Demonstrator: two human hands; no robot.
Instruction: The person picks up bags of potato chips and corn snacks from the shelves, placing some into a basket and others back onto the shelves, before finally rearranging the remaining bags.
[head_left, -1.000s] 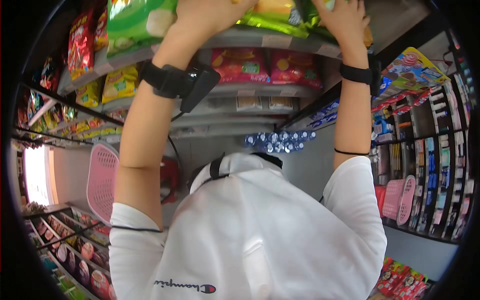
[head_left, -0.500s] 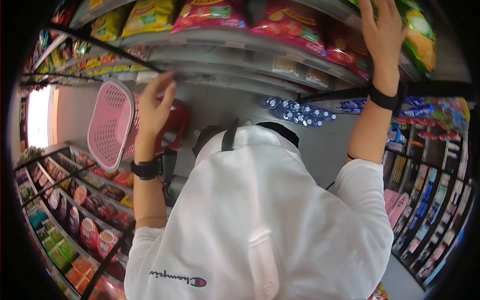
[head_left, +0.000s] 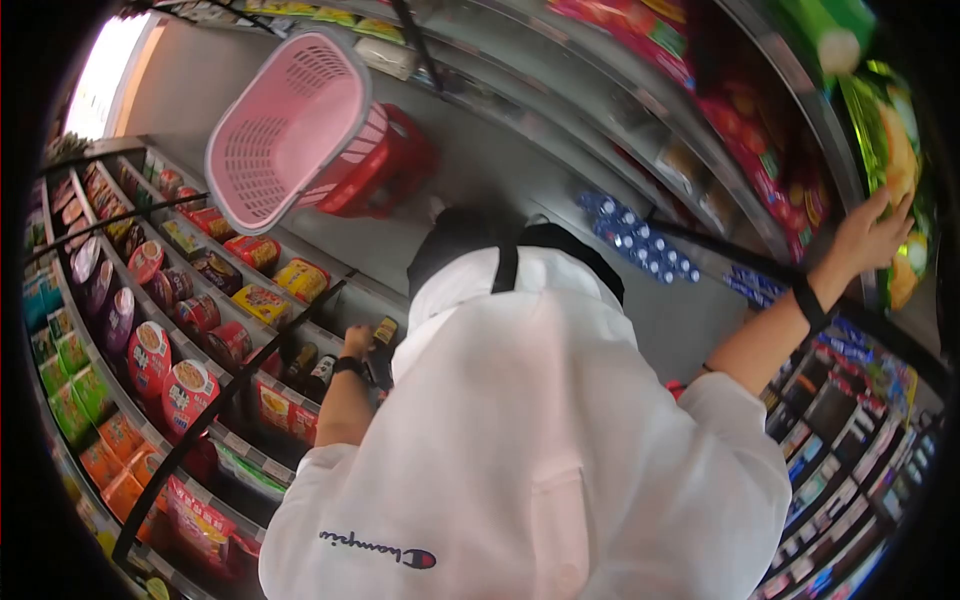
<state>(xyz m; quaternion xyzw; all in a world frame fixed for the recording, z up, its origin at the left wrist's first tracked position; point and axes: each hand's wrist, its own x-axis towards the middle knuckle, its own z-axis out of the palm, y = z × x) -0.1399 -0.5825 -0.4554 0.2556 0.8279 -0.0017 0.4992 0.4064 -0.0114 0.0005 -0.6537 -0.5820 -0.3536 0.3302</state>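
Observation:
My right hand [head_left: 868,238] reaches to the far right, where its outstretched fingers rest against a green and yellow snack bag [head_left: 893,150] on the shelf. The hand is open and not closed round the bag. A greener pack [head_left: 828,30] sits just above that bag. My left hand [head_left: 356,342] is low beside my body with its fingers curled in, and nothing shows in it. Near it, dark bottles [head_left: 322,370] stand on the lower left shelf, and another dark bottle with a yellow label [head_left: 384,332] is right beside the hand.
A pink basket [head_left: 290,130] sits on a red stool [head_left: 385,170] at the upper left. Shrink-wrapped water bottles [head_left: 640,238] lie on the floor ahead. Instant noodle bowls [head_left: 190,395] fill the left shelves; pink snack bags [head_left: 745,130] line the shelf ahead.
My view has turned. My left hand has dropped from near the front shelf to beside my body and curled. My right hand has moved lower, onto the green and yellow bag.

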